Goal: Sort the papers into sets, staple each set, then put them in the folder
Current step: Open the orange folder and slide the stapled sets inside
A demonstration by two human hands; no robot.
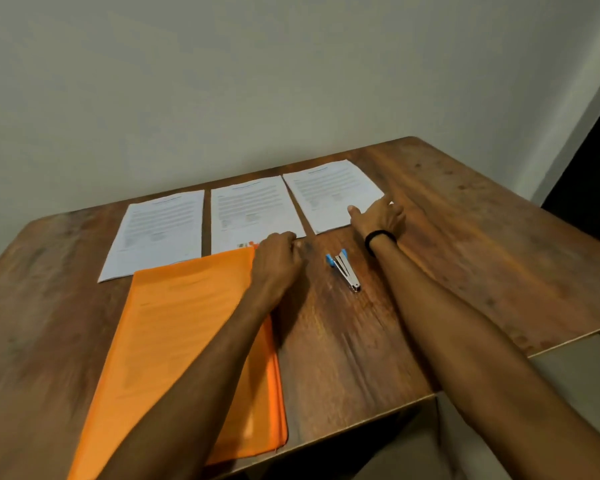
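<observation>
Our right hand (378,216) grips the right stack (329,192) at its near corner. Our left hand (278,258) curls at the middle stack (253,209); grasp unconfirmed. The stapler (343,270) lies between both hands, long axis pointing toward us.

Bare wood lies open on the table (482,244) from the right paper (333,192) out to the right edge, and in a narrower strip along the left edge. The left paper (158,233) and middle paper (253,209) fill the rest of the far edge with thin gaps between, and the folder (187,341) covers the near left. The stapler (345,270) lies mid-table between the arms (447,323), which cross the near edge to the left hand (278,258) at the middle paper and the right hand (378,216) on the right paper's near corner.
</observation>
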